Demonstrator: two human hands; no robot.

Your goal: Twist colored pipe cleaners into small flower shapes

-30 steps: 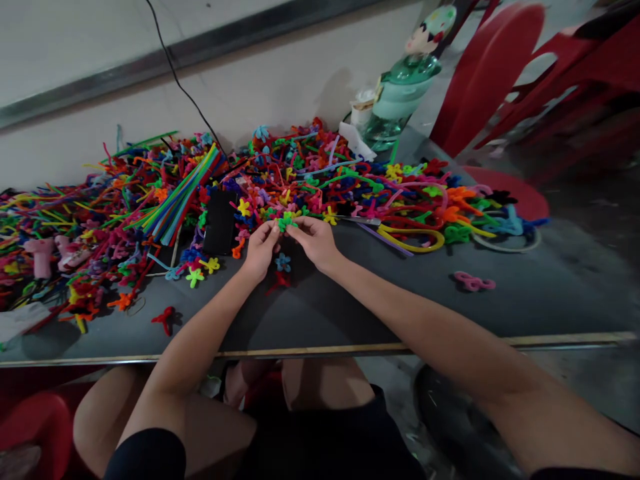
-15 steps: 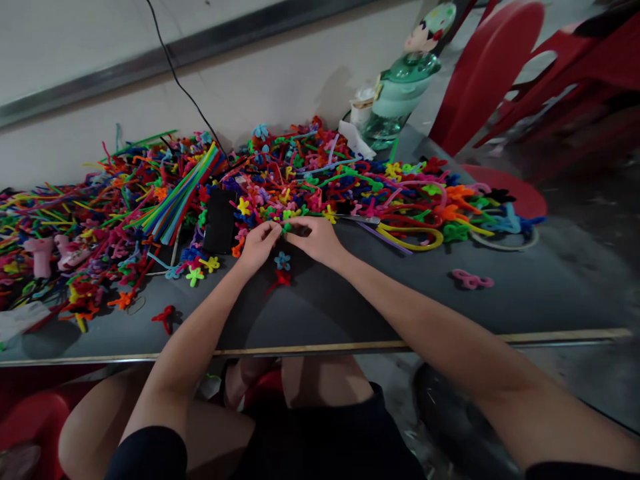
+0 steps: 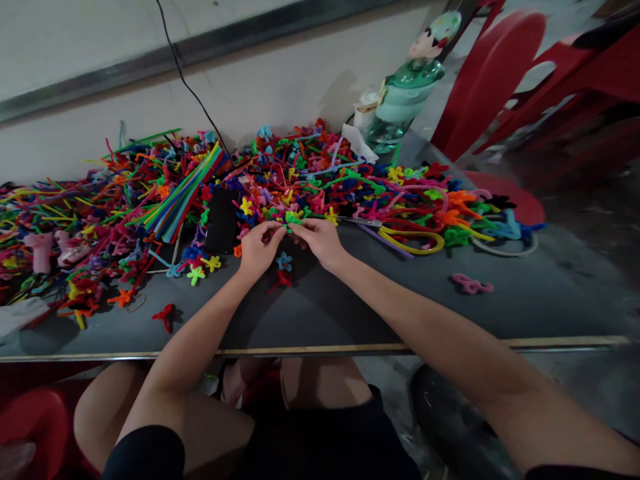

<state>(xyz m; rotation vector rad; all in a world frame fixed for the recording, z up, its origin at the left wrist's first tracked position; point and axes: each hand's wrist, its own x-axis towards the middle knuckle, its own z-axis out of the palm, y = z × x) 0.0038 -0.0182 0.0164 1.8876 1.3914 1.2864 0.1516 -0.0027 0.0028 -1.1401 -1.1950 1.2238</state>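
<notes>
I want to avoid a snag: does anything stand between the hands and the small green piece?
Nothing visible: the left hand and right hand meet at the green piece; the colourful pile lies beyond.

A simple craft workshop can be recognised: coloured fuzzy wires [image 3: 280, 177] are heaped along a long grey table [image 3: 370, 300], and red plastic chairs [image 3: 493, 80] are placed beside it.
</notes>
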